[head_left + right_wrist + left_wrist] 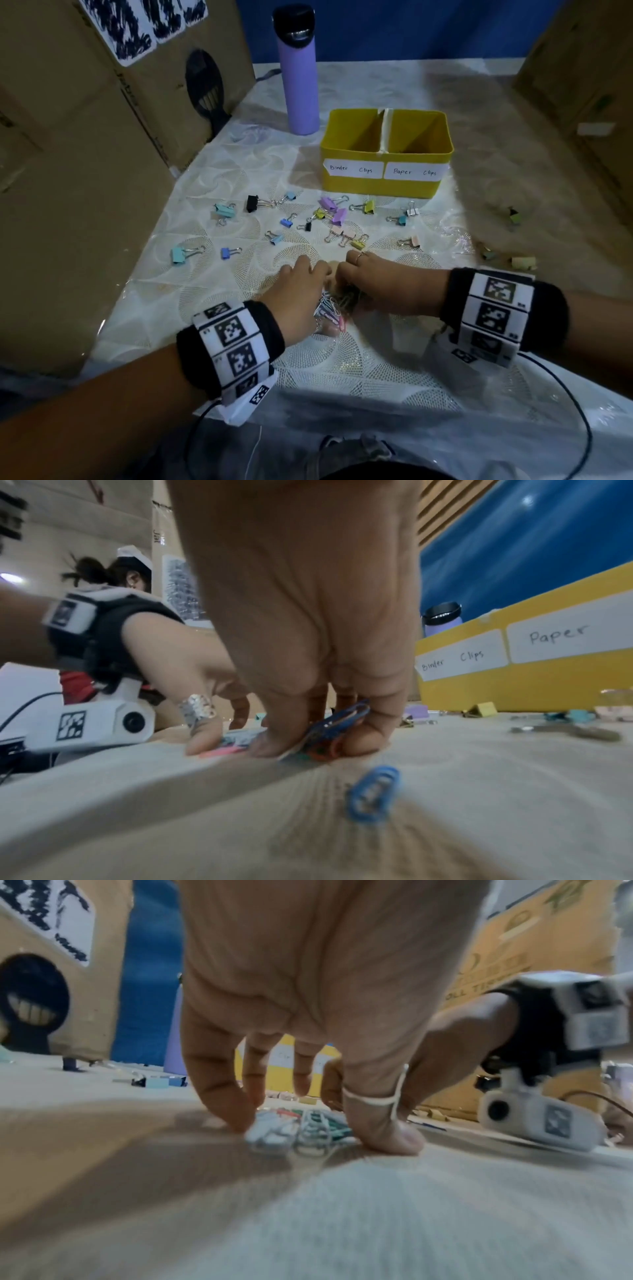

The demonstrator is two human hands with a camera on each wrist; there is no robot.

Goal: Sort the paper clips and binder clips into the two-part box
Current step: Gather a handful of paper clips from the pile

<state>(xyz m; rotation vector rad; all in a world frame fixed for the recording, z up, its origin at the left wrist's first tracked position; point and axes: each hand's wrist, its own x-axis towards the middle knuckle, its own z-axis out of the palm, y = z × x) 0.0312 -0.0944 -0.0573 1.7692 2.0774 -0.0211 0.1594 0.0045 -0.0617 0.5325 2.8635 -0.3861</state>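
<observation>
Both hands meet over a heap of coloured paper clips (330, 308) at the table's near middle. My left hand (305, 277) cups the heap, fingertips (240, 1121) on the cloth around the paper clips (301, 1131). Thumb and fingers of my right hand (359, 274) pinch a bunch of blue and orange paper clips (339, 721). One blue paper clip (373, 794) lies loose nearer the wrist. Several binder clips (330, 204) are scattered between the hands and the yellow two-part box (376, 186), labelled "Binder Clips" on the left and "Paper Clips" on the right. Both compartments look empty.
A purple bottle (298, 75) stands left of the box. Cardboard walls (68, 171) close in the left and right sides. More binder clips (520, 262) lie in shadow at the right. A black cable (565, 394) loops near the front edge.
</observation>
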